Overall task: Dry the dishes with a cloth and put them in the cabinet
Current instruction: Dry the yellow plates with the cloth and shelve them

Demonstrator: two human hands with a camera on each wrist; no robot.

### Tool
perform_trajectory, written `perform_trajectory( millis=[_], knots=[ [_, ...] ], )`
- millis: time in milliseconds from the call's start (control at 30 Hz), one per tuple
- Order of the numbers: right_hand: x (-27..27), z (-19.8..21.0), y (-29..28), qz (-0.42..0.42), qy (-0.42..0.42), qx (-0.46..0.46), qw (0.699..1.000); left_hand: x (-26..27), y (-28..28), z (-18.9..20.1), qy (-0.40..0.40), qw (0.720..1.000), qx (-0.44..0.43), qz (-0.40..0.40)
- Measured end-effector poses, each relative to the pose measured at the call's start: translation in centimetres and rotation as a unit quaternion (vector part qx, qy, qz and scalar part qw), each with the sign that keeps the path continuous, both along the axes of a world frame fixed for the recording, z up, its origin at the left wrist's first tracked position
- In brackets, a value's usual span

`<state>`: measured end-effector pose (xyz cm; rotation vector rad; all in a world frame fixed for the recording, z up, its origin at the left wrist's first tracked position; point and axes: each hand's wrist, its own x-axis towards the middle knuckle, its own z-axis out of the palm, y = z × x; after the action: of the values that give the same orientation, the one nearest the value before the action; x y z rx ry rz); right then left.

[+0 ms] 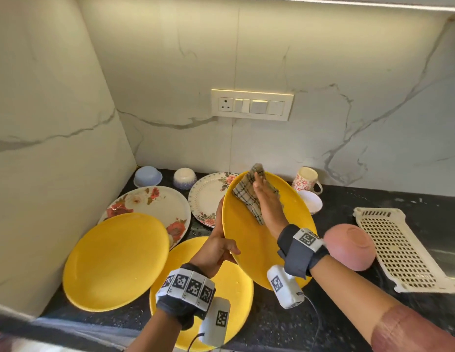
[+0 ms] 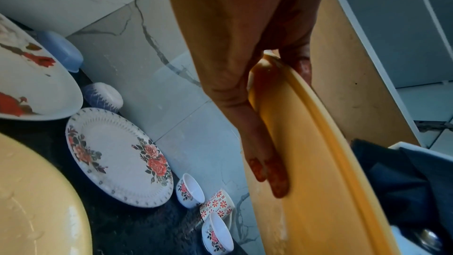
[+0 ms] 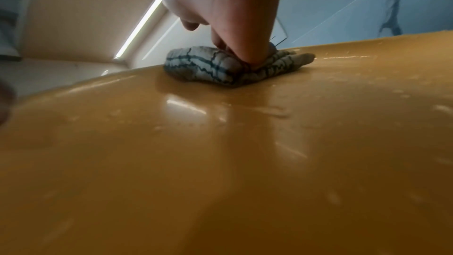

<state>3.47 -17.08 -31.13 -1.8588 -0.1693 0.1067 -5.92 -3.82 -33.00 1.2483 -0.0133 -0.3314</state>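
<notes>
My left hand (image 1: pixel 221 235) holds a wet yellow plate (image 1: pixel 259 245) tilted up above the counter, thumb on its face at the left rim. The left wrist view shows the fingers (image 2: pixel 269 170) spread flat across the plate's back (image 2: pixel 318 162). My right hand (image 1: pixel 265 196) lies flat on the upper part of the plate and presses a checked cloth (image 1: pixel 246 196) against it. In the right wrist view the fingertips (image 3: pixel 245 53) dig into the bunched cloth (image 3: pixel 208 69), and drops stand on the plate's face (image 3: pixel 220 152).
Two more yellow plates (image 1: pixel 117 260) (image 1: pixel 229 301) and two floral plates (image 1: pixel 150 201) (image 1: pixel 208 196) lie on the black counter. Two bowls (image 1: pixel 147 176) (image 1: pixel 185 178) and a mug (image 1: pixel 306 180) stand by the wall. A pink bowl (image 1: pixel 350 246) and a white perforated tray (image 1: pixel 401 252) lie on the right.
</notes>
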Motion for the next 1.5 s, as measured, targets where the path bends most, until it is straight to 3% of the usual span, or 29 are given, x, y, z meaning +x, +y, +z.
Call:
perform_trajectory(
  millis=[300, 467, 600, 700, 833, 900, 1033, 1233, 1367, 1500],
  knots=[
    [-2.8, -0.3, 2.6, 0.201, -0.037, -0.022, 0.979, -0.3, 2.3, 1.0, -0.038, 0.998, -0.034, 0.022],
    [-4.2, 0.0, 3.0, 0.275, -0.050, -0.055, 0.959, -0.5, 3.0, 1.3, -0.019, 0.984, -0.159, 0.076],
    [-5.6, 0.0, 2.8, 0.313, -0.138, -0.180, 0.922, 0.0, 4.1, 0.2, 0.027, 0.950, -0.283, 0.132],
    [-6.9, -0.6, 1.9, 0.319, -0.222, -0.265, 0.883, 0.2, 4.1, 0.3, 0.025, 0.951, -0.231, 0.202],
    [-7.7, -2.2, -0.1, 0.296, -0.341, -0.322, 0.832, 0.1, 4.2, 0.3, 0.006, 0.968, -0.154, 0.199],
    [-8.1, -3.1, -1.5, 0.305, -0.354, -0.333, 0.819, 0.1, 4.4, 0.1, -0.006, 0.970, -0.125, 0.208],
    [-9.2, -3.8, -4.2, 0.308, -0.334, -0.316, 0.833, 0.3, 4.4, 0.1, -0.036, 0.976, -0.104, 0.185],
    [-9.9, -5.0, -9.4, 0.231, -0.301, -0.333, 0.864, 0.5, 4.8, 1.2, -0.055, 0.978, -0.082, 0.182],
    [-8.3, -5.1, -11.7, 0.133, -0.198, -0.325, 0.915, 0.5, 4.7, 1.6, -0.053, 0.982, -0.085, 0.162],
    [-4.3, -3.7, -10.2, 0.046, -0.102, -0.332, 0.937, 0.5, 3.7, 1.7, -0.049, 0.984, -0.102, 0.138]
  ],
)
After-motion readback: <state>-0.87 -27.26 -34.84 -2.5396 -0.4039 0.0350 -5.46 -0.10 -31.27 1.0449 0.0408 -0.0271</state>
